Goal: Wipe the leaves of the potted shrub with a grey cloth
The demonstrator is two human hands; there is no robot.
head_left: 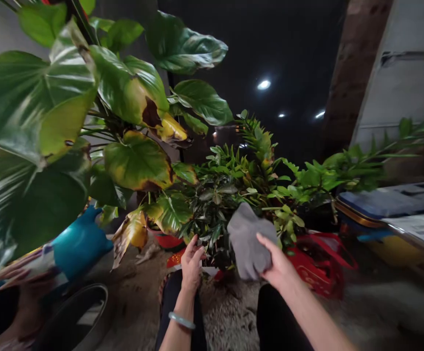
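Note:
My right hand grips a grey cloth and holds it up against the small leaves of a dark green potted plant. My left hand, with a pale bangle on the wrist, has its fingers pinched on a leaf at the plant's lower left. Both hands are low in the middle of the view, above my knees in dark trousers.
A big-leafed plant with yellowing, browned leaves fills the left. A red pot and a red bag stand behind the hands. A teal watering can and a dark basin lie lower left. A blue-lidded box sits right.

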